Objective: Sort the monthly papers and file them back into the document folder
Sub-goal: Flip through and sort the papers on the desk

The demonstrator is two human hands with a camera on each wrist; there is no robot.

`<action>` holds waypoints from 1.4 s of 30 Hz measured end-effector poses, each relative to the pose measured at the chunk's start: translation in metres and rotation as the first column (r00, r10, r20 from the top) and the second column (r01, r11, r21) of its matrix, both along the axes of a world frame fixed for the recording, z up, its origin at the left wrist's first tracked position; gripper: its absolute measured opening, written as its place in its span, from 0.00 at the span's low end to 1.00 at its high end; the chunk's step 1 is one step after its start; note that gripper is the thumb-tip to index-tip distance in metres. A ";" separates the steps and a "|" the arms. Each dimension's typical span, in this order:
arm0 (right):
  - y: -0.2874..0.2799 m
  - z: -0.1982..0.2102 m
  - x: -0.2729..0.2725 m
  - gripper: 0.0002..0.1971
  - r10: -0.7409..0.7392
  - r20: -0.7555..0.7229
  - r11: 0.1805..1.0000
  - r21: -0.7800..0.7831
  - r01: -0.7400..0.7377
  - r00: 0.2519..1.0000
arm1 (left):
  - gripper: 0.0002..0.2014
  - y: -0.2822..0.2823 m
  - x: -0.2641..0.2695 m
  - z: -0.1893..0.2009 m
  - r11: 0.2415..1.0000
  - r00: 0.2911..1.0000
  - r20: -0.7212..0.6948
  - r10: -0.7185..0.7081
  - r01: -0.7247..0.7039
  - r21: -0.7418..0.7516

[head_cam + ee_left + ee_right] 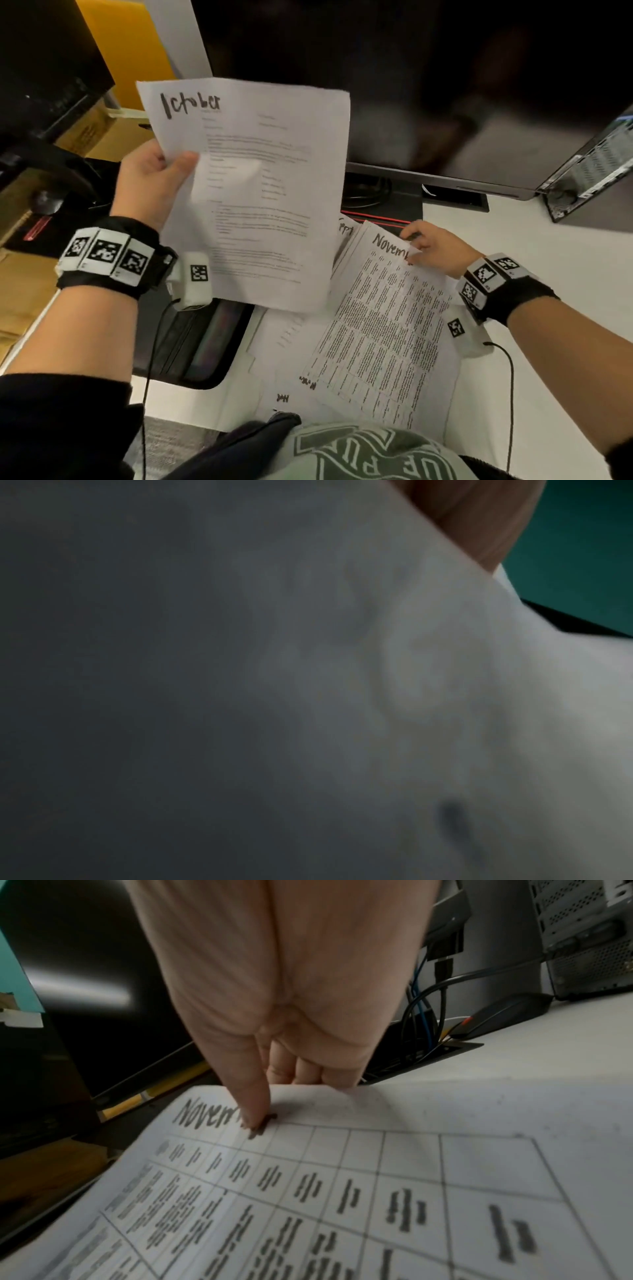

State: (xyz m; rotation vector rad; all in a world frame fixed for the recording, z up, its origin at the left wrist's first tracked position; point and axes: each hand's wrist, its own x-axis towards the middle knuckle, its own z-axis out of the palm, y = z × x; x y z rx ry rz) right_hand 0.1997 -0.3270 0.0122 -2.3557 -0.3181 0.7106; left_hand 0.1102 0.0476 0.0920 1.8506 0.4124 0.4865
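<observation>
Left hand [150, 181] fingers pinch the left edge of the October sheet [253, 192], held up off the bench [534, 260], thumb on top. Right hand [435, 250] fingers pinch the far edge of the November sheet [383, 329], thumb [253, 1096] pressing on the heading, other fingers curled under. November sheet tops a loose pile of papers [291, 346] on the bench, near centre. Black document folder [202, 339] lies open left of the pile. Monitor [428, 85] at far side.

- White desk [534, 246] is carrying loose papers [291, 346] (overlapping).
- Black folder [202, 342] is lying at its left edge.
- Computer case [592, 171] is standing far right.
</observation>
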 end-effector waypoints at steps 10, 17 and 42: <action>-0.004 0.015 -0.001 0.11 0.003 0.053 0.995 0.097 -0.008 0.999 | 0.05 -0.070 0.012 -0.038 0.927 0.887 -0.280 -0.366 0.372 -0.034; -0.012 0.018 0.006 0.12 -0.029 -0.095 0.989 0.144 0.043 0.995 | 0.06 -0.126 0.014 -0.094 0.844 0.742 -0.408 -0.531 0.507 -0.175; 0.028 -0.003 -0.029 0.05 0.258 0.173 0.965 -0.006 -0.261 0.950 | 0.09 -0.118 -0.015 -0.122 0.796 0.733 -0.670 -0.119 0.474 0.377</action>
